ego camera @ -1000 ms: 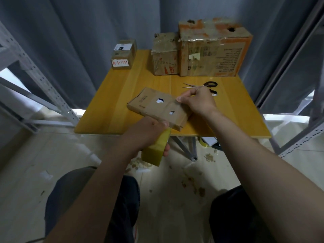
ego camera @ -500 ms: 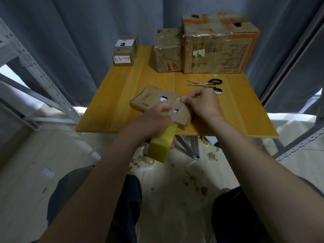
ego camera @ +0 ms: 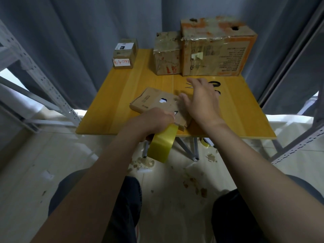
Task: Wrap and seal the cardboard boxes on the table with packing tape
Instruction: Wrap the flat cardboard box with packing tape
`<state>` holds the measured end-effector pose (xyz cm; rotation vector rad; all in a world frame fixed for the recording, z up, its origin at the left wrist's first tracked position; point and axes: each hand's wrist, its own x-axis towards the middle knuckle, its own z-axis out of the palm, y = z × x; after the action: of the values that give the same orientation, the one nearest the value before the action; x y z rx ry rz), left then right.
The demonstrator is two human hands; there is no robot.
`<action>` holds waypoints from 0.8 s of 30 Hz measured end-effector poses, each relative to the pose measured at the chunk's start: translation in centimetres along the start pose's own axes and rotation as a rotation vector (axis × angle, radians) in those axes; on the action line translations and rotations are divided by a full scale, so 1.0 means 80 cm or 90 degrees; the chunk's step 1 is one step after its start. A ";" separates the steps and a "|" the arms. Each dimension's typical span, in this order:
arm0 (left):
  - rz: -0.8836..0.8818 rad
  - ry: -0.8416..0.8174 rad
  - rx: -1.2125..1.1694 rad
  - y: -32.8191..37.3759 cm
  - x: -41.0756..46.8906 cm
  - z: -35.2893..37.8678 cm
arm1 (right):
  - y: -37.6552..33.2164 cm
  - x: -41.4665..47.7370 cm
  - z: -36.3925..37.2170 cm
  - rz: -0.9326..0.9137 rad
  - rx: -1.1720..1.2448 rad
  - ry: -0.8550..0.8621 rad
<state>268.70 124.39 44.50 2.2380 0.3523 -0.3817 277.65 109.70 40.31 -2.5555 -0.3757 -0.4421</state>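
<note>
Head cam: left hand (ego camera: 154,120) fingers clenched on tape roll (ego camera: 163,146) at near edge of flat box (ego camera: 152,100), right hand (ego camera: 201,102) fingers loose, scissors (ego camera: 213,82) just past it, nearer the right.

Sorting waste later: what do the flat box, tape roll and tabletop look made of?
The flat box looks like matte brown cardboard: torn holes, ragged edge. The tape roll seems glossy yellowish plastic film, given its sheen. The tabletop is smooth wood or wood-look laminate; plank lines show.
</note>
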 end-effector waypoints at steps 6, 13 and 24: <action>0.022 -0.019 0.010 -0.006 -0.004 0.005 | -0.044 0.014 0.041 -0.069 0.023 -0.263; -0.029 0.015 -0.044 -0.013 -0.010 0.010 | -0.038 0.028 0.074 -0.015 -0.190 -0.292; -0.089 -0.025 -0.263 -0.036 -0.055 0.061 | -0.031 0.002 0.044 -0.179 -0.186 -0.321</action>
<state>262.88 121.87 41.19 1.8061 0.5184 -0.3871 277.82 113.66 38.58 -2.8940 -0.9183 0.0714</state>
